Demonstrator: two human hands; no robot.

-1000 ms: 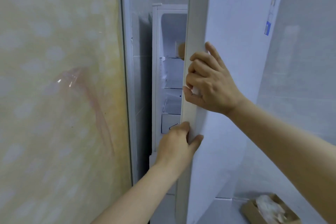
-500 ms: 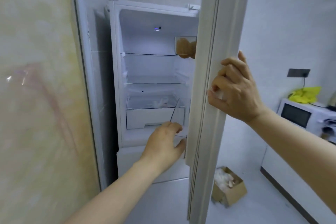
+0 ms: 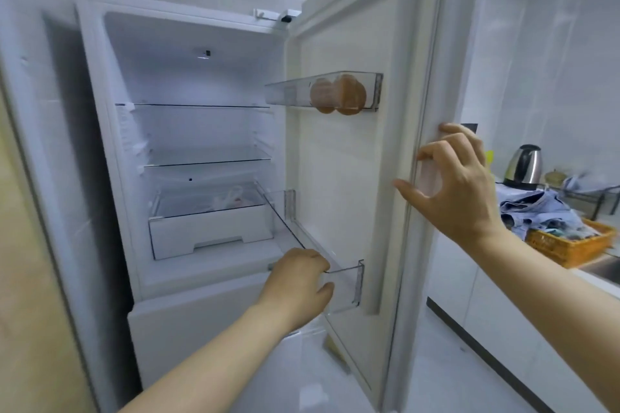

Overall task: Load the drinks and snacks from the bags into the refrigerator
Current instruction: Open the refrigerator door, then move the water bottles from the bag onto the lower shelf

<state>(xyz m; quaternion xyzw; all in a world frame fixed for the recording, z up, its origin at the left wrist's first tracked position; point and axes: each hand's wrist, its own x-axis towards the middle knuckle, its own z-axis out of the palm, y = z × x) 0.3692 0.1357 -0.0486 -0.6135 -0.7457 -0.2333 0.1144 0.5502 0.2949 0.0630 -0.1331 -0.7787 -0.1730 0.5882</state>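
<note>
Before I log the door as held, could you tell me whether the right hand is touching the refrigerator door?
Touching. The head view shows the right hand with its fingers curled round the edge of the refrigerator door.

Door (image 3: 339,161) right of refrigerator (image 3: 201,77), perhaps eggs (image 3: 337,95) in upper door bin (image 3: 285,94), kettle (image 3: 523,166) beyond

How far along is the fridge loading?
Done: refrigerator door stands open. In hand: right hand grips the door's edge, left hand holds the lower door bin. Left: all loading; glass shelves bare, neither hand carries a drink or snack.
</note>
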